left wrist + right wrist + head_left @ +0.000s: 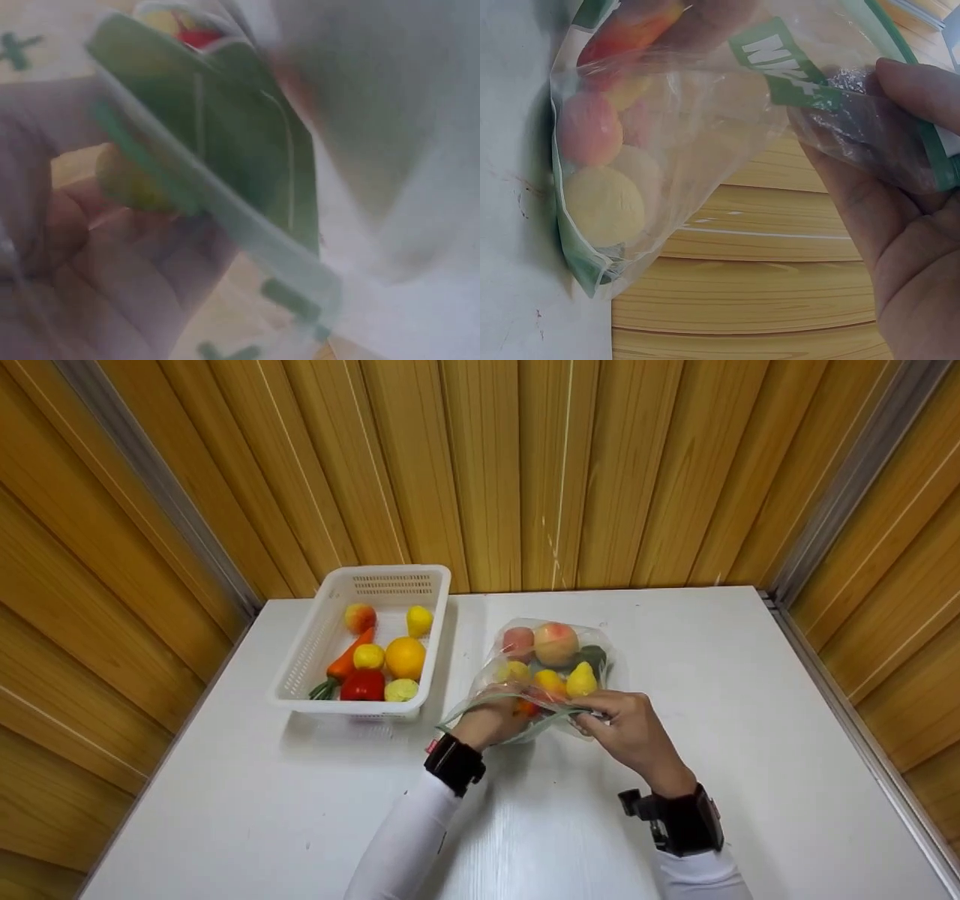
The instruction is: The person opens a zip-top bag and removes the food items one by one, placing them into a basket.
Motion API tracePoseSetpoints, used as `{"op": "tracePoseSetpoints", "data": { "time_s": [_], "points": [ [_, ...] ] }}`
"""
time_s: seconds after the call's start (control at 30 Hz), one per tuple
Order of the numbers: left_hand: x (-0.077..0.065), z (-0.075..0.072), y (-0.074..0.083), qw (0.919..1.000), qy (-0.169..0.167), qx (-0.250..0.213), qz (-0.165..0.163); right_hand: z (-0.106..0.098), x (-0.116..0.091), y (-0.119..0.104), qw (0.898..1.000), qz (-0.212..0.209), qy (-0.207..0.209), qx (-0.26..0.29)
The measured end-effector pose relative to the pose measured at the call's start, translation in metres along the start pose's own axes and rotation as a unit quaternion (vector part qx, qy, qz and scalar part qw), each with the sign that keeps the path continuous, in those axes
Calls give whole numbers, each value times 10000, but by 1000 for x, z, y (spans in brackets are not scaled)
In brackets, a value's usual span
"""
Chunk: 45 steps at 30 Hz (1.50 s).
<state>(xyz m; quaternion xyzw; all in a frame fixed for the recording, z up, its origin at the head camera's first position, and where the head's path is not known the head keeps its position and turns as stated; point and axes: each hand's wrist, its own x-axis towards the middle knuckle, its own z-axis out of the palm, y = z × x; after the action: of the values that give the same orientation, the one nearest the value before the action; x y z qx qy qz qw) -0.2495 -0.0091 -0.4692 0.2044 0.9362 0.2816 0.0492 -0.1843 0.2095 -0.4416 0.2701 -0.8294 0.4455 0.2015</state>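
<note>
A clear plastic bag [487,660] with green edging lies on the table, filled with toy-like fruit. Through its film show a large peach [556,645], a smaller reddish fruit [517,643], a dark green piece [592,658] and a yellow pear [582,681]. My left hand [489,723] reaches in through the bag's mouth, its fingertips partly hidden. In the left wrist view its thumb and fingers curl round a yellow-green fruit [131,181], partly covered by the green rim. My right hand [622,729] pinches the bag's rim at the right side of the opening.
Left of the bag stands a white plastic basket [442,615] holding a carrot [351,657], an orange [406,658], a red piece [363,685], a peach [360,618] and several yellow pieces. Wood-patterned panels [480,472] rise behind the white table [555,825].
</note>
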Motion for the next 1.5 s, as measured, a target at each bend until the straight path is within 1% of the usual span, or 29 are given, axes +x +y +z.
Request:
{"op": "tracePoseSetpoints", "data": {
  "time_s": [0.03, 0.07, 0.17, 0.23, 0.33, 0.4, 0.53, 0.6, 0.73, 0.83, 0.97, 1.03, 1.1, 1.27, 1.4, 1.5],
  "points": [
    [-3, 0, 1, 9999, 10, -146, 76, 0, 0, 0, 10000, -5, 12, 7],
    [-6, -1, 2, 9994, 55, -259, 222, -1, 0, 1, 10000, -13, 19, 14],
    [-16, -5, 5, 9971, 228, -281, 670, -1, 0, 1, 10000, -43, 50, 21],
    [-22, -8, 7, 9953, 321, -226, 887, -1, 0, 1, 10000, -55, 45, 47],
    [-30, -13, 11, 9926, 390, -337, 1095, -1, 0, 0, 10000, -55, 57, 58],
    [-37, -18, 14, 9920, 425, -269, 1157, -1, 0, 0, 10000, -14, 42, 75],
    [-53, -28, 18, 9936, 414, -49, 1049, -1, 1, -1, 10000, 21, 1, 23],
    [-62, -36, 20, 9942, 409, -17, 997, -1, 1, -1, 10000, 37, -21, -12],
    [-78, -56, 22, 9936, 321, -313, 1039, -2, 1, -1, 9999, 124, -57, -29],
    [-89, -73, 22, 9915, 274, -609, 1116, -2, 1, -2, 9998, 203, -77, -52],
    [-98, -94, 18, 9866, 377, -945, 1276, -2, 1, -3, 9998, 211, -41, -24],
    [-100, -105, 14, 9837, 496, -1120, 1318, -2, 0, -3, 9998, 181, -15, 9],
    [-102, -115, 10, 9814, 703, -1206, 1319, -2, 0, -3, 9999, 151, 5, 16],
    [-103, -139, 2, 9796, 1345, -1094, 1013, -2, 0, -2, 9999, 140, -36, -11],
    [-96, -156, -3, 9767, 1705, -1021, 811, -2, 0, 0, 9998, 164, -48, -54],
    [-87, -168, -8, 9748, 1913, -881, 734, -1, -1, 1, 9999, 136, -39, -68]
  ]
}}
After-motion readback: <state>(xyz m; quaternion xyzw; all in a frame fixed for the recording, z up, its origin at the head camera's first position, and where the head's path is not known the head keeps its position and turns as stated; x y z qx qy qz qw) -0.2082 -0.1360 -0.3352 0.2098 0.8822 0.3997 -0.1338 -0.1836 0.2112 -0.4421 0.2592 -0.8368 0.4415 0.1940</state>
